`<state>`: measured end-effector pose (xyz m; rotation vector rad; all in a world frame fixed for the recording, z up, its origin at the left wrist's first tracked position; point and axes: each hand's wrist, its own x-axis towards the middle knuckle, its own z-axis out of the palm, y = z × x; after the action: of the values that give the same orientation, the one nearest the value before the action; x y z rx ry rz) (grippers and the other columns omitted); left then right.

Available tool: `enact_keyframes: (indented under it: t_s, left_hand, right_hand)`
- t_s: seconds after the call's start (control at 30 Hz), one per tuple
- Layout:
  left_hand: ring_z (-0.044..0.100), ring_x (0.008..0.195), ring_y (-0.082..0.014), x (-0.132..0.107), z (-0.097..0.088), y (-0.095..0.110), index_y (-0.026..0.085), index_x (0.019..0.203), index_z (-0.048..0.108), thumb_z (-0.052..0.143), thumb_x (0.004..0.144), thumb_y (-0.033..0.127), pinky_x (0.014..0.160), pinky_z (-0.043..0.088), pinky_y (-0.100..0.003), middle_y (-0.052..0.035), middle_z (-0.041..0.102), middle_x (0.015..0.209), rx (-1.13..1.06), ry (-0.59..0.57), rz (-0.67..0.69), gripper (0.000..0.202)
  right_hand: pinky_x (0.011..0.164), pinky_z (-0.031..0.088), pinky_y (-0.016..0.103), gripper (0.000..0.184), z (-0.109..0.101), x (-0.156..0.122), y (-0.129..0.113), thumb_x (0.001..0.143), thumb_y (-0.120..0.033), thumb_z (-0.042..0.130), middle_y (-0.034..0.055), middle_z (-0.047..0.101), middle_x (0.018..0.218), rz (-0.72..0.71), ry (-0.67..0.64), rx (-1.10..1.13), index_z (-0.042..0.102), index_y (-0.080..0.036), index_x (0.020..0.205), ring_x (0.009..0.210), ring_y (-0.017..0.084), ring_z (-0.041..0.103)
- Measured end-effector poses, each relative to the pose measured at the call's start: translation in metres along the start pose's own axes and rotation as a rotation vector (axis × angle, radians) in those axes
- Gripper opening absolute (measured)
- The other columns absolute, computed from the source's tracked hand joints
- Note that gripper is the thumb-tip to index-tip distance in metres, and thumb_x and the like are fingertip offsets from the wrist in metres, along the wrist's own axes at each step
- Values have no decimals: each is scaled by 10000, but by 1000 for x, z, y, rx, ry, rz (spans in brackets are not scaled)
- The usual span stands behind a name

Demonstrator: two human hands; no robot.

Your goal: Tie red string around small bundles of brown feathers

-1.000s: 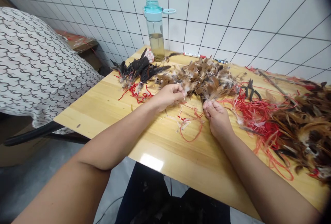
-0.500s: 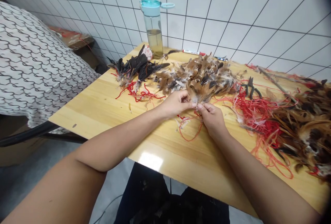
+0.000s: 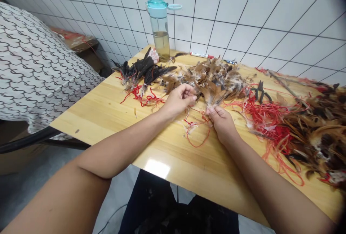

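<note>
My right hand (image 3: 220, 122) pinches the base of a brown feather tuft at the front of a heap of loose brown and white feathers (image 3: 213, 80). My left hand (image 3: 180, 100) rests just left of it, fingers curled together at the heap's edge, with nothing visible in them. Thin red string (image 3: 196, 133) lies in loops below my hands. To the left lies a bunch of dark feathers (image 3: 143, 70) tangled with red string. Black-handled pliers (image 3: 261, 91) sit beyond my right hand.
A larger heap of brown feathers and red string (image 3: 305, 129) fills the right of the wooden table (image 3: 94, 118). A water bottle (image 3: 159, 28) and a marker (image 3: 198, 55) stand by the tiled wall (image 3: 243, 10). Patterned cloth (image 3: 35, 64) hangs at left.
My left hand has drawn back leftward from my right hand, and the two no longer touch. The feather tuft stays in my right hand.
</note>
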<state>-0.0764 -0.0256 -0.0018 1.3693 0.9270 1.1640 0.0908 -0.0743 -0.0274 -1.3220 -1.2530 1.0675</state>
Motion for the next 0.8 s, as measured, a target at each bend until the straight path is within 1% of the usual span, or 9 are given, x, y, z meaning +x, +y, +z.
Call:
enact_keyframes:
  t_s: [0.1, 0.2, 0.3, 0.4, 0.5, 0.57, 0.67, 0.73, 0.8]
  left_hand:
    - [498, 698, -67, 2, -3, 0, 172, 902, 557, 655, 723, 114, 686, 425, -217, 28, 533, 799, 117, 78, 57, 211]
    - [495, 712, -69, 4, -6, -1, 175, 919, 566, 645, 740, 116, 698, 422, -217, 18, 550, 825, 230, 136, 83, 204]
    - [487, 714, -75, 8, -10, -4, 173, 908, 565, 640, 746, 127, 700, 421, -216, 15, 552, 816, 285, 213, 102, 184]
    - [478, 695, -79, 12, -14, -6, 167, 875, 567, 620, 761, 143, 681, 416, -214, 16, 547, 787, 313, 238, 115, 128]
    - [492, 708, -92, 13, -18, -6, 159, 843, 597, 594, 787, 156, 701, 425, -232, -4, 564, 816, 466, 171, 145, 57]
    - [516, 759, -117, 12, -20, -6, 157, 855, 631, 599, 798, 174, 751, 438, -263, -25, 577, 863, 642, 86, 181, 68]
    - [530, 885, -188, 10, -19, -10, 162, 904, 667, 636, 803, 237, 839, 433, -336, -59, 589, 919, 925, -25, 235, 130]
    - [521, 940, -229, 10, -18, -16, 161, 920, 671, 637, 813, 267, 868, 419, -372, -80, 597, 946, 1065, -68, 248, 154]
    - [519, 951, -245, 12, -17, -20, 158, 906, 666, 605, 833, 246, 872, 412, -384, -93, 602, 950, 1140, -85, 256, 129]
  right_hand:
    - [531, 331, 250, 430, -1, -1, -3, 733, -619, 630, -26, 470, 610, 33, -14, 24, 540, -203, 667, 579, 117, 394]
    - [534, 319, 249, 430, -3, -1, -6, 733, -616, 640, -30, 457, 616, 30, -17, 29, 546, -202, 666, 566, 105, 362]
    - [520, 299, 250, 408, -5, 0, -8, 733, -600, 647, -38, 426, 590, 26, 0, 63, 561, -205, 680, 548, 101, 336]
    - [498, 268, 252, 384, -7, 2, -9, 728, -575, 657, -44, 397, 567, 37, 15, 125, 558, -206, 684, 525, 97, 315]
    - [491, 239, 256, 352, -7, 2, -9, 719, -535, 673, -46, 389, 566, 39, 23, 171, 553, -206, 682, 515, 93, 301]
    - [495, 230, 258, 340, -7, 2, -9, 709, -516, 683, -48, 389, 566, 42, 28, 184, 553, -204, 677, 514, 90, 299]
    - [506, 238, 261, 340, -5, 2, -8, 717, -518, 673, -50, 389, 557, 43, 33, 171, 559, -200, 672, 516, 92, 307]
    - [510, 244, 260, 349, -4, 1, -7, 727, -529, 662, -51, 386, 548, 35, 35, 153, 564, -199, 675, 519, 94, 313]
    - [512, 245, 259, 358, -4, 1, -7, 731, -540, 659, -53, 380, 541, 25, 35, 132, 566, -197, 680, 519, 95, 315]
